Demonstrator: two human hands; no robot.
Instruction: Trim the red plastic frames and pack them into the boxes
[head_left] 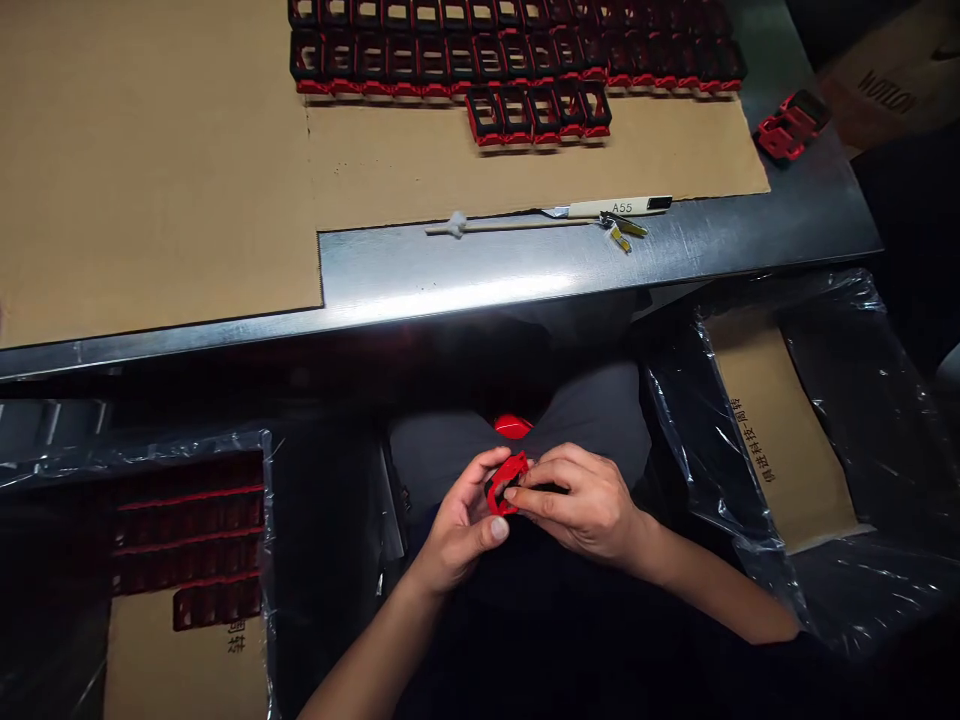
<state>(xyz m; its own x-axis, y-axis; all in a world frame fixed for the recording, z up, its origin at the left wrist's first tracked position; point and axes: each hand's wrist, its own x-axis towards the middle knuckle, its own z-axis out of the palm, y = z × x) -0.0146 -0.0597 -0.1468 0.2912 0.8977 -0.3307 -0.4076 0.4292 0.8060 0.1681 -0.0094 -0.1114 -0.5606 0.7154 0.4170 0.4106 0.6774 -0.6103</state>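
Low over my lap, both hands meet around a small red plastic part [508, 482]. My left hand [459, 522] curls its fingers and thumb on the part's left side. My right hand [581, 497] pinches its right side with fingertips pressed together. A second red piece [513, 425] lies on my lap just beyond the hands. Up on the table, several red-and-black frame parts [517, 60] stand in neat rows on cardboard [150, 150].
A white knife labelled A55 [611, 208], a thin stick [510, 224] and small yellow clips [622, 232] lie on the metal table [480, 270]. Plastic-lined boxes stand at left [187, 540], holding red-black parts, and at right [780, 440]. Another red part [787, 125] sits at the table's right corner.
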